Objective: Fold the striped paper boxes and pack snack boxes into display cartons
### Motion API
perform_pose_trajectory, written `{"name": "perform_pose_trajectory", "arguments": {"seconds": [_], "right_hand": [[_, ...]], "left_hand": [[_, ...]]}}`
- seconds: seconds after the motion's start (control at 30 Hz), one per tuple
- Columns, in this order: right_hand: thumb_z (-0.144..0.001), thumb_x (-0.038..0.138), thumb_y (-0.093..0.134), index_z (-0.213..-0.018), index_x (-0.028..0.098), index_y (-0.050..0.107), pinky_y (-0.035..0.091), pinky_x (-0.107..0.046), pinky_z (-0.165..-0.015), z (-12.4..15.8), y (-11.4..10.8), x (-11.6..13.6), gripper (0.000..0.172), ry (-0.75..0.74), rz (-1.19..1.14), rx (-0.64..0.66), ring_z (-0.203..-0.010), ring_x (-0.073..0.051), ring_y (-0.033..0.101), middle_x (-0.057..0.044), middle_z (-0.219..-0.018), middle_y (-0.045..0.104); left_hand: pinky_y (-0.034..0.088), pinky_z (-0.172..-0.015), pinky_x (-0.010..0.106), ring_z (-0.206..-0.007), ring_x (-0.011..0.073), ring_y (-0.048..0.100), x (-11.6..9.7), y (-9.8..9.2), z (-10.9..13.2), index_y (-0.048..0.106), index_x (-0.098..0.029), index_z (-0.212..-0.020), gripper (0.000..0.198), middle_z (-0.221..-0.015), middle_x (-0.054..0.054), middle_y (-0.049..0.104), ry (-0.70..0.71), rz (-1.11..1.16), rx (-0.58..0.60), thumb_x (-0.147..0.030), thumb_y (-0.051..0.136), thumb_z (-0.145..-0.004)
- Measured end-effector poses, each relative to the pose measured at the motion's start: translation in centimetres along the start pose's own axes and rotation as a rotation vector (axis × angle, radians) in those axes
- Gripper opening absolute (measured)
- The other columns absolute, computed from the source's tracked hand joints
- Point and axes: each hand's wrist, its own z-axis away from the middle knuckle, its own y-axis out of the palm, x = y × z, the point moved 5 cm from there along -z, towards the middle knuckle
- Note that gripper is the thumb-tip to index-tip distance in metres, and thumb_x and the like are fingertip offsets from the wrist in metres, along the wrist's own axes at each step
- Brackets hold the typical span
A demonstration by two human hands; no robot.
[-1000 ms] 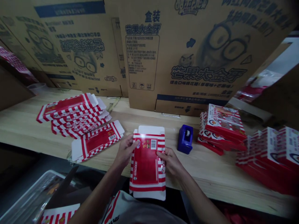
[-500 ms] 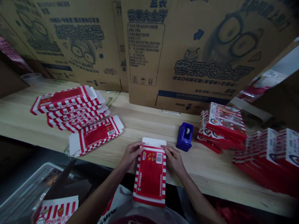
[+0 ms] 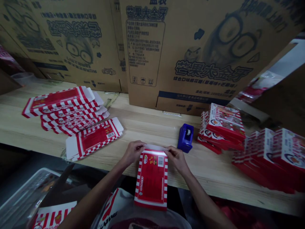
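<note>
A red-and-white striped carton [image 3: 152,178] stands on end at the table's near edge, its printed back with a barcode facing me. My left hand [image 3: 133,152] pinches its top left corner. My right hand [image 3: 175,158] pinches its top right corner. The white top flap is bent back almost flat between both hands. A flat unfolded carton [image 3: 94,139] lies just left of my left hand, with a fanned pile of several flat cartons [image 3: 64,109] behind it.
A blue tape dispenser [image 3: 185,138] sits right of my hands. Assembled cartons [image 3: 222,127] are stacked at the right, with more [image 3: 274,156] at the far right. Large printed cardboard boxes [image 3: 186,54] wall the back of the wooden table [image 3: 147,125]. A clear tray [image 3: 26,200] sits below left.
The carton has been drawn nearer to me and opened out. Both hands have slid from its sides up to the top corners, and the white top flap has been bent back.
</note>
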Motion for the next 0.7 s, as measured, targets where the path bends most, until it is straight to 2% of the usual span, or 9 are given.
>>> {"name": "perform_pose_trajectory", "arguments": {"seconds": [0.1,0.17,0.27,0.33,0.43,0.5,0.57,0.63,0.7], "right_hand": [[-0.082,0.035,0.058,-0.073,0.017,0.066,0.043,-0.025,-0.056,-0.3,-0.2,0.6,0.022,-0.02,0.135,0.012,-0.063,-0.017,0.058,-0.003,-0.069,0.066],[-0.079,0.033,0.061,-0.08,0.017,0.068,0.042,-0.024,-0.056,-1.3,-0.3,1.4,0.018,-0.035,0.242,0.049,-0.064,-0.017,0.059,-0.003,-0.074,0.068],[-0.075,0.025,0.064,-0.088,0.018,0.069,0.041,-0.023,-0.061,-3.2,0.2,3.3,0.015,-0.103,0.434,0.22,-0.07,-0.017,0.061,-0.003,-0.082,0.071],[-0.076,0.02,0.062,-0.076,0.018,0.067,0.037,-0.022,-0.06,-3.9,0.7,4.4,0.005,-0.162,0.587,0.335,-0.064,-0.014,0.058,-0.001,-0.071,0.067],[-0.081,0.02,0.057,-0.064,0.017,0.061,0.031,-0.022,-0.055,-4.1,1.1,5.2,0.018,-0.225,0.707,0.382,-0.055,-0.011,0.049,0.001,-0.058,0.059],[-0.088,0.027,0.051,-0.067,0.016,0.062,0.032,-0.021,-0.056,-3.7,1.1,5.0,0.026,-0.212,0.616,0.407,-0.056,-0.011,0.049,0.0,-0.062,0.06],[-0.093,0.037,0.043,-0.072,0.015,0.065,0.036,-0.022,-0.057,-3.1,0.8,4.4,0.037,-0.137,0.44,0.427,-0.059,-0.012,0.051,-0.001,-0.066,0.063],[-0.093,0.046,0.04,-0.074,0.014,0.068,0.04,-0.023,-0.057,-2.6,0.5,3.6,0.047,-0.029,0.273,0.414,-0.061,-0.014,0.055,-0.001,-0.066,0.064],[-0.091,0.05,0.044,-0.076,0.014,0.072,0.043,-0.025,-0.059,-2.1,0.3,2.8,0.048,0.063,0.159,0.404,-0.063,-0.016,0.058,-0.001,-0.067,0.067]], "left_hand": [[0.042,-0.058,0.021,-0.061,0.0129,0.058,-0.9,-0.1,-0.1,0.072,-0.015,-0.071,0.014,-0.067,0.004,0.068,0.054,-0.108,0.004,-0.023,0.062,-0.075],[0.039,-0.054,0.02,-0.056,0.0118,0.056,-1.5,0.2,-0.4,0.072,-0.014,-0.069,0.018,-0.061,0.002,0.066,0.077,-0.163,0.012,-0.023,0.059,-0.078],[0.038,-0.051,0.019,-0.054,0.0112,0.055,-2.2,0.6,-1.0,0.072,-0.014,-0.074,0.02,-0.061,0.001,0.066,0.109,-0.221,0.039,-0.023,0.056,-0.081],[0.04,-0.053,0.019,-0.058,0.0122,0.057,-2.5,0.9,-1.2,0.073,-0.014,-0.079,0.021,-0.067,0.003,0.069,0.135,-0.248,0.062,-0.022,0.054,-0.083],[0.041,-0.056,0.02,-0.062,0.0131,0.059,-2.6,0.9,-0.9,0.073,-0.014,-0.081,0.022,-0.072,0.005,0.07,0.166,-0.29,0.099,-0.021,0.053,-0.084],[0.04,-0.056,0.02,-0.063,0.013,0.059,-2.7,0.8,-0.5,0.073,-0.014,-0.081,0.023,-0.073,0.006,0.069,0.191,-0.319,0.134,-0.02,0.051,-0.085],[0.039,-0.055,0.02,-0.062,0.0123,0.058,-2.9,0.7,-0.1,0.071,-0.014,-0.076,0.025,-0.069,0.005,0.066,0.217,-0.343,0.169,-0.021,0.049,-0.087],[0.038,-0.055,0.02,-0.057,0.0111,0.054,-3.2,0.6,0.1,0.067,-0.014,-0.064,0.032,-0.062,0.003,0.061,0.226,-0.359,0.181,-0.023,0.048,-0.088],[0.037,-0.054,0.021,-0.055,0.0107,0.053,-3.5,0.6,0.2,0.063,-0.014,-0.057,0.037,-0.059,0.003,0.059,0.218,-0.364,0.187,-0.025,0.048,-0.089]]}}
